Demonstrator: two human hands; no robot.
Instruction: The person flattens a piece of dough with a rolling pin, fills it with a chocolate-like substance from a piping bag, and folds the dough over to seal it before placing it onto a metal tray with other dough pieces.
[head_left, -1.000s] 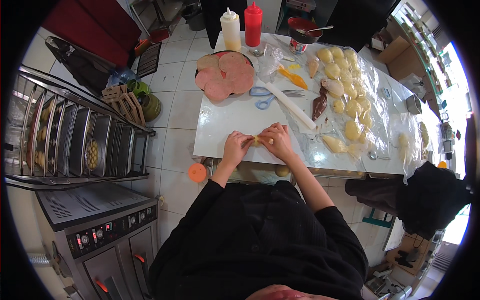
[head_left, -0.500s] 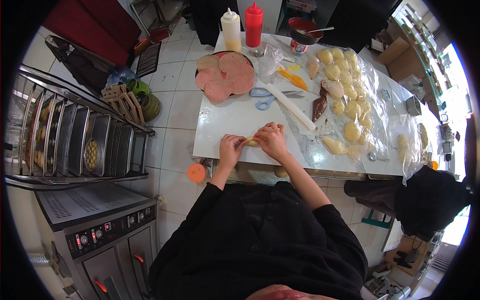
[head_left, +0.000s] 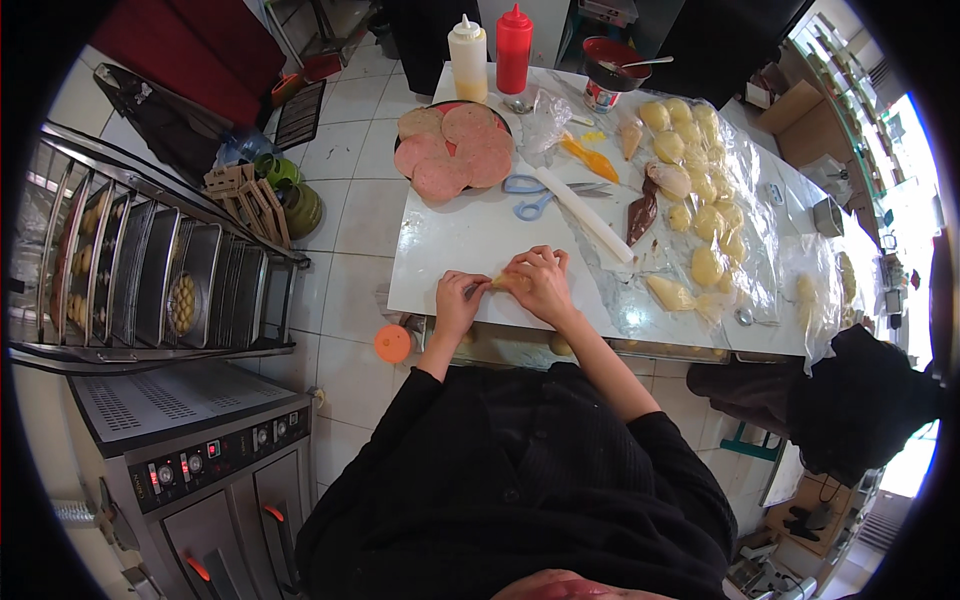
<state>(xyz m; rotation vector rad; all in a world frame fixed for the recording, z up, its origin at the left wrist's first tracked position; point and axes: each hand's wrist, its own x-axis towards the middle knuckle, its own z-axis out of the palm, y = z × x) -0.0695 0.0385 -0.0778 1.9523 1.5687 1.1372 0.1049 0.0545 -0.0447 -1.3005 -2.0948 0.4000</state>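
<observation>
A small piece of pale dough [head_left: 497, 283] lies between my hands close to the table's front edge, mostly covered by fingers. My left hand [head_left: 459, 300] pinches its left end with fingertips together. Closed over the rest of it, my right hand [head_left: 541, 286] hides much of its shape. Beyond them lie blue-handled scissors [head_left: 534, 209] and a white rolling pin [head_left: 590, 220]. A dark plate of pink round meat slices [head_left: 440, 178] sits at the far left of the table.
A white squeeze bottle [head_left: 468, 65] and a red one [head_left: 513, 55] stand at the back beside a dark bowl [head_left: 608, 55]. Dough balls [head_left: 707, 265] lie on the right, partly under clear plastic. Nearer are a brown-filled piping bag [head_left: 642, 215] and a pale-filled one [head_left: 672, 293].
My right hand has turned slightly over the dough, which shows less than before. My left hand keeps pinching its end, nearly in place. The view has shifted a little.
</observation>
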